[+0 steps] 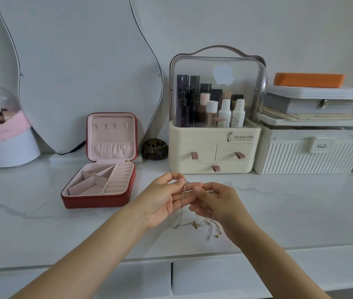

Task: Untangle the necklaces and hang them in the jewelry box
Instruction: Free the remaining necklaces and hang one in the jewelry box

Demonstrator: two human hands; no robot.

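The necklaces [196, 223] are a knot of thin silver and gold chains; most of the tangle lies on the white marble worktop [289, 201] just in front of the person, below and between the two hands, while one silver strand rises from it into the fingers. The left hand [167, 197] is held above the worktop, palm turned up and toward the right, its thumb and forefinger pinching the top end of that strand near a small clasp, the other fingers loosely extended beneath. The right hand [216, 203] faces it, back upward, wrist angled in from the lower right, its fingers [197, 192] bunched together and pinching the chain close to the left fingertips; a ring shows on one finger. The two hands nearly touch at the fingertips, and both forearms reach in from the bottom edge, converging toward the middle. To the left, well apart from the hands, the red box [98, 184] stands open on the worktop, its pink lid upright, its compartments bare. Behind the hands sits a cream organizer [212, 147] with bottles under a clear cover.
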